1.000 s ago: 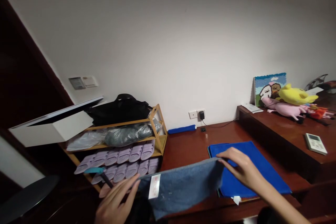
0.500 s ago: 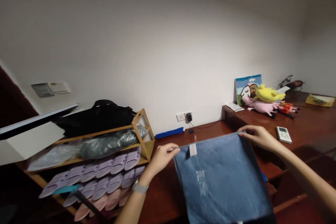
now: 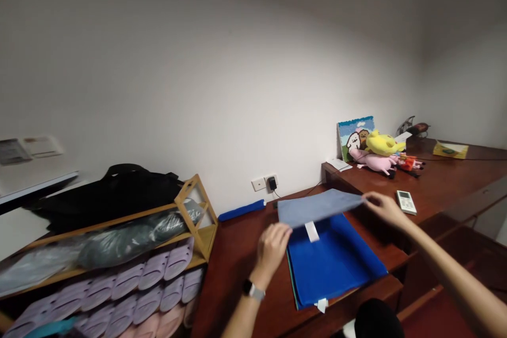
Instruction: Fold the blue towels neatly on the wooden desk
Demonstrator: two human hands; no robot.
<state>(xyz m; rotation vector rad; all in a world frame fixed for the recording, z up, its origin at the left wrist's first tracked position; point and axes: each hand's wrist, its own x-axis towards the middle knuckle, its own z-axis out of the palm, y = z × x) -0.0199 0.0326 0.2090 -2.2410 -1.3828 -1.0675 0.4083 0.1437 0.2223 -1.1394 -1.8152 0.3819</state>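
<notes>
A white wall (image 3: 222, 79) stood behind the reddish-brown worktop (image 3: 241, 264). Clock directions were read from the square royal-blue cloth (image 3: 335, 264) lying on that worktop. The wooden shoe rack (image 3: 210, 232) was at nine o'clock, holding purple slippers (image 3: 127, 279), with a black bag (image 3: 119, 195) on top. A grey-blue cloth (image 3: 317, 206) hung between eleven and twelve, raised above the far part of the royal-blue cloth. A picture of two cartoon dogs (image 3: 355, 137) leaned between twelve and one, plush toys (image 3: 374, 158) in front. The left hand (image 3: 289, 229) had its fingers clamped on the grey-blue cloth's near-left corner; the right hand (image 3: 365, 199) had its fingers pinched together on the right corner. A white remote control (image 3: 406, 202) lay at two o'clock. A white label (image 3: 311, 231) showed at the grey-blue cloth's near edge.
</notes>
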